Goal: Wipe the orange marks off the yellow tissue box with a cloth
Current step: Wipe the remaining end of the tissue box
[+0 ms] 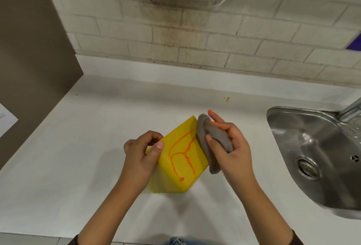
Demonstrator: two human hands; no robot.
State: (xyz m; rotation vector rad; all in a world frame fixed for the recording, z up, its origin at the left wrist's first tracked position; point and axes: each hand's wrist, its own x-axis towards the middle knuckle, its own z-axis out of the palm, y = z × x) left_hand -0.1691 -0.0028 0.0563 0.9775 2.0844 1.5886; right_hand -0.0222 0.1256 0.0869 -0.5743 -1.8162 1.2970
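Note:
The yellow tissue box (179,182) stands tilted on the white counter (78,156), one broad face turned up toward me. Wet orange marks (182,153) run across that face in curved lines, ending in drips near its lower edge. My left hand (142,156) grips the box's left edge, thumb on the marked face. My right hand (228,147) holds a folded grey cloth (213,143) against the box's upper right edge, where the orange lines end. Orange smears show on my right fingertips.
A steel sink (316,158) is set into the counter at the right, with a tap base at its far corner. Small orange spots (227,99) lie on the counter behind the box. A tiled wall runs along the back and a brown panel (29,59) stands at the left.

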